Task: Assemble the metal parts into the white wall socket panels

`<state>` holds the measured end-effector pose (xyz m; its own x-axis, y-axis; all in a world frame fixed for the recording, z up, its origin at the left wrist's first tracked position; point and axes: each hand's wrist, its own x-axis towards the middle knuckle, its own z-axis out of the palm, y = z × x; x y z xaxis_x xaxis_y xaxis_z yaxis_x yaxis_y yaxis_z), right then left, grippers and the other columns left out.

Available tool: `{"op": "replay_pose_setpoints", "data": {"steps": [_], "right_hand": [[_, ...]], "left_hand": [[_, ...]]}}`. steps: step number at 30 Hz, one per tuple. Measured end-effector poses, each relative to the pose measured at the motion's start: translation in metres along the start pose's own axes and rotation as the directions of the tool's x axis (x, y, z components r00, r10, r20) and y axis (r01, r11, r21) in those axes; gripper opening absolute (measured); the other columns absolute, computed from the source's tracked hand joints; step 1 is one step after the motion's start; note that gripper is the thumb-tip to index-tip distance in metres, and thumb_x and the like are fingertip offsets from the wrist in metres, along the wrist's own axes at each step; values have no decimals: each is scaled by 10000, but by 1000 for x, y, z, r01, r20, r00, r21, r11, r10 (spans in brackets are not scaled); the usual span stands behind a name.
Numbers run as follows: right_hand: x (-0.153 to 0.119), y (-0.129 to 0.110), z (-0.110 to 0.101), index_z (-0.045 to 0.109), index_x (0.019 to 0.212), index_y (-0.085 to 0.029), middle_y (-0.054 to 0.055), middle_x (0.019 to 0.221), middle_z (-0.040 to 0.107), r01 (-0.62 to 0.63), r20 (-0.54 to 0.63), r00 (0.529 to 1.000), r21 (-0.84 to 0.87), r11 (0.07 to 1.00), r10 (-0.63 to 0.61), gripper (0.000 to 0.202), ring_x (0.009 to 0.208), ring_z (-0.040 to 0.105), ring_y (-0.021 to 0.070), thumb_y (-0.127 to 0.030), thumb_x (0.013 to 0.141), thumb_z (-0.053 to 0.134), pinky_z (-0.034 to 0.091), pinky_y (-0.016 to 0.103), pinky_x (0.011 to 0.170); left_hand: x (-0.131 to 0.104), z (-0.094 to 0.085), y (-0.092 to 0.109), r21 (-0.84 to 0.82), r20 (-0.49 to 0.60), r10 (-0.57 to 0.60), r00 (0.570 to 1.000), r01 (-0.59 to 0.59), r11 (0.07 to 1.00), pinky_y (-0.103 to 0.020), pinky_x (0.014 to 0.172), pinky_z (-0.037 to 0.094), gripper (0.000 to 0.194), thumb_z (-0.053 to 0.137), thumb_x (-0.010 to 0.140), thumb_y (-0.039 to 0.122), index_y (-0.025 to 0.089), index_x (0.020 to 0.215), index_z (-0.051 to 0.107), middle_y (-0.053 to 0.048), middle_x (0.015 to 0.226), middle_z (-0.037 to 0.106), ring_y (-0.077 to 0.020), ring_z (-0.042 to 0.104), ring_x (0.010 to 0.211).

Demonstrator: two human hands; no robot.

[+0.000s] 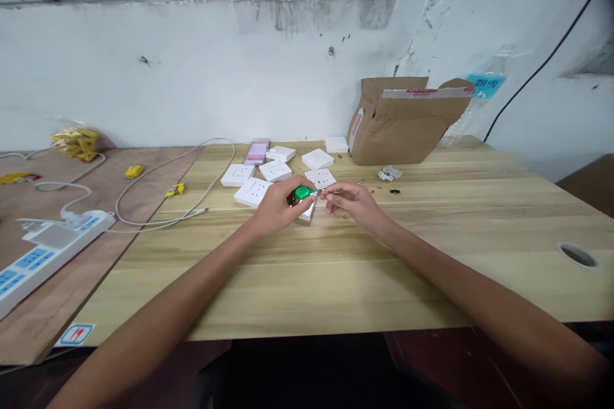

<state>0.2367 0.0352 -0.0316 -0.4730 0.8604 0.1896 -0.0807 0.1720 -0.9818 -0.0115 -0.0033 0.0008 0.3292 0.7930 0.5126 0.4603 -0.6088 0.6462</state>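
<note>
My left hand (282, 206) is closed around a small device with a round green top (302, 192); its exact kind does not show. Close by on the right, my right hand (354, 204) has its thumb and fingers pinched together at the device's tip, and whatever they hold is too small to name. Beneath the hands a white socket panel (307, 214) is partly hidden. Another socket panel (320, 178) lies just behind the fingertips, and one more panel (252, 193) sits left of my left hand.
Several white socket panels (275, 170) lie around a pinkish pack (258, 151). An open cardboard box (407, 124) stands against the wall, with small metal parts (390, 173) before it. At left are a power strip (57, 255), a looped white cable (119, 204) and a bag of yellow parts (75, 142).
</note>
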Motion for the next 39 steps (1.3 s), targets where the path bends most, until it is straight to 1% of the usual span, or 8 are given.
{"op": "replay_pose_setpoints", "data": {"steps": [9,14,20,25,27,32,35,39], "right_hand": [[-5,-4,-3,834,1067,-279,66,1154,827,33,121,992,13,999,-35,269,868,759,213,-520,952,860,648,410,857],[-6,-10,-1,828,1082,-282,61,1198,819,45,106,993,4,999,-45,249,865,752,195,-498,963,856,636,388,852],[-4,-12,3,842,1045,-263,40,928,805,7,52,999,-95,995,-2,312,801,726,201,-561,953,844,619,375,804],[-4,-9,3,839,1101,-272,52,1022,819,36,131,991,-173,984,-13,260,819,735,205,-508,1017,769,615,365,771],[-5,-9,2,825,1189,-292,62,1157,817,145,172,981,-309,940,-94,229,860,739,206,-441,1054,716,611,362,777],[-9,-8,-2,720,1409,-300,83,1262,763,384,299,922,-621,684,-246,339,866,743,191,-280,1080,639,594,350,783],[-10,-7,-4,670,1461,-292,101,1337,741,419,352,907,-707,570,-230,395,877,755,194,-220,1079,604,596,363,805],[-12,-6,-4,633,1498,-302,100,1378,739,410,354,911,-733,543,-210,441,874,765,188,-192,1072,598,606,364,821]], "left_hand": [[-2,1,-1,-16,-59,47,997,-48,999,-319,745,534,198,729,1046,408,225,1113,756,-59,1073,802,-192,693,867],[-2,0,-1,-24,-65,38,997,-40,999,-323,764,544,204,729,1045,413,225,1119,759,-59,1074,802,-193,689,879],[-2,-2,-1,-54,-65,-27,997,24,998,-326,815,545,272,736,1037,427,225,1215,704,-61,1140,807,-194,722,937],[2,-7,-4,-187,-61,-63,996,51,981,-307,824,526,322,801,1009,392,219,1234,650,-66,1116,800,-195,726,997],[5,-9,-7,-280,-62,-82,995,62,958,-294,784,523,337,814,1007,407,215,1228,648,-66,1097,784,-184,709,947],[7,-13,-21,-453,-40,-179,983,142,880,-291,692,493,355,741,1059,502,208,1251,688,-55,1042,725,-138,588,736],[8,-14,-33,-549,-63,-222,973,152,821,-304,730,490,348,728,1059,496,215,1263,708,-48,1026,701,-142,561,737],[9,-16,-41,-645,-52,-267,962,172,745,-314,735,485,363,777,1005,476,219,1254,716,-37,974,685,-145,541,713]]}}
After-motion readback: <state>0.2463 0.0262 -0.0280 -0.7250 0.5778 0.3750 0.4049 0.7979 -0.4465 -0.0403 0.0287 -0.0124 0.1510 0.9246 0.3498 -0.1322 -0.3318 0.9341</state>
